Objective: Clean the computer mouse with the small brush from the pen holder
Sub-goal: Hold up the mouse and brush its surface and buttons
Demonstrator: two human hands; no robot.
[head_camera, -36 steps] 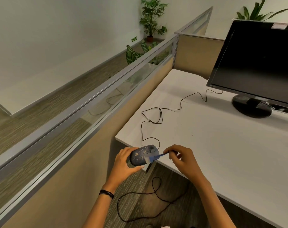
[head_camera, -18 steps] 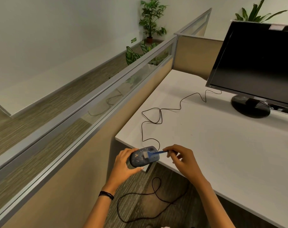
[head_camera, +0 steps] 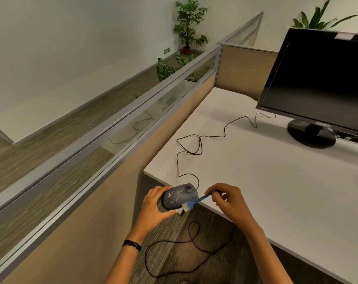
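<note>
A dark blue-grey computer mouse (head_camera: 177,196) speckled with yellowish crumbs is held off the front-left corner of the white desk (head_camera: 276,181), just past its edge. My left hand (head_camera: 154,208) wraps its rear and underside. My right hand (head_camera: 227,199) pinches the blue handle of a small brush (head_camera: 191,204). The brush's white bristles rest on the mouse's near right side. The mouse's black cord (head_camera: 196,144) loops back across the desk toward the monitor. No pen holder is in view.
A black monitor (head_camera: 321,83) on a round base stands at the back right of the desk. A tan partition with a glass strip (head_camera: 133,128) runs along the left. Another black cable (head_camera: 174,249) lies looped on the carpet below my hands. Potted plants stand beyond.
The brush head slid from the mouse's front top down toward its near right side. The left hand and mouse stayed almost in place.
</note>
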